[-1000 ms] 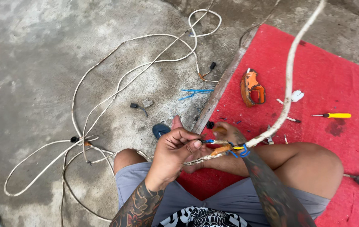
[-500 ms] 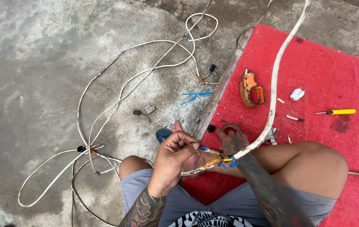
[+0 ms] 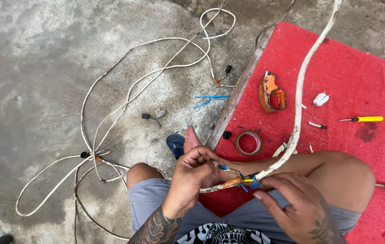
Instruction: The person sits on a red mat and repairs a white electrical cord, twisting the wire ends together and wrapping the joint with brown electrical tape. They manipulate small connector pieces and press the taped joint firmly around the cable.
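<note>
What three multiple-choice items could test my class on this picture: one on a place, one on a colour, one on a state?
1. Where does the tape roll lie?
A. on the red mat
B. on bare concrete
C. on the person's knee

2. What colour is the screwdriver handle?
A. green
B. yellow
C. black

3. How is the white cable held at the joint?
A. lying loose, untouched
B. pinched by the left hand, with the right hand beside it
C. clamped in pliers

Answers: 1 A, the roll sits on the mat near its edge; 2 B, the handle shows yellow; 3 B, the left fingers close on the wires.
</note>
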